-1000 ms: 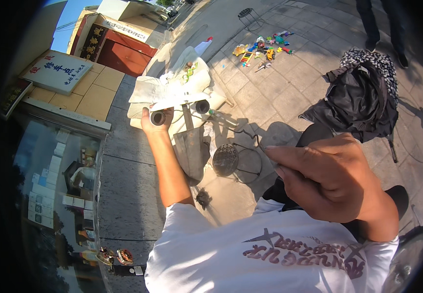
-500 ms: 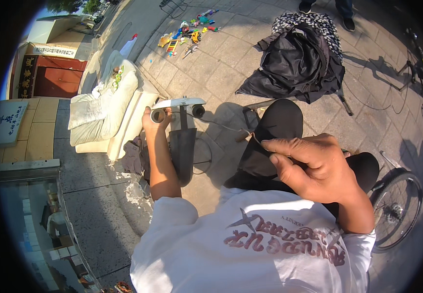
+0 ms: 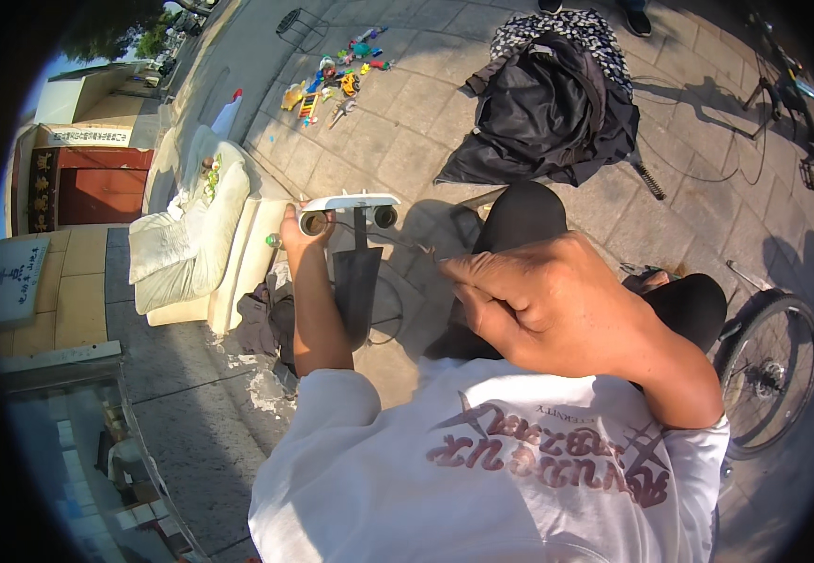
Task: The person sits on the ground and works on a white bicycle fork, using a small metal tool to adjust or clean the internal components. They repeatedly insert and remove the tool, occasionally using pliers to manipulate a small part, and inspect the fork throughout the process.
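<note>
Together, right fingers (image 3: 493,266) on cord (image 3: 429,251)

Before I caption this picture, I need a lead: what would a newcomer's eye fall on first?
Probably the large right hand, right of centre, pinching a thin cord. Next comes the left hand, left of centre, holding a white piece with two round tubes. Beyond, colourful toys lie scattered on the paving, with a black cloth heap to their right.

The person wears a white T-shirt (image 3: 482,502) with short sleeves (image 3: 337,399). Big, curly, red-brown letters (image 3: 548,460) run across its front, beside pointy cross shapes (image 3: 646,450). The pants (image 3: 524,220) are black.
</note>
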